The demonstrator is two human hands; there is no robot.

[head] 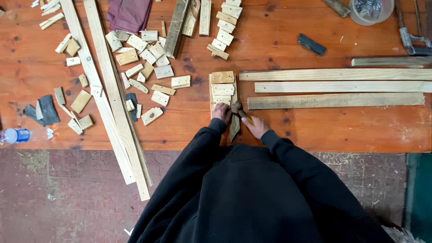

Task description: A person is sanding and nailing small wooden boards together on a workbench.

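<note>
My left hand (222, 112) rests on a short wooden block at the near end of a row of small blocks (222, 83) laid on an upright strip of wood (234, 126). My right hand (256, 127) grips a hammer (237, 109) by its handle, and the dark head sits just beside my left fingers over the strip. Both arms are in black sleeves.
Three long planks (335, 87) lie to the right on the orange wooden table (315, 130). Several small offcuts (148, 58) are scattered at the left. Two long battens (112, 94) overhang the table's front edge. A clear tub (371, 11), a purple cloth (129, 13) and a plastic bottle (15, 135) sit around the edges.
</note>
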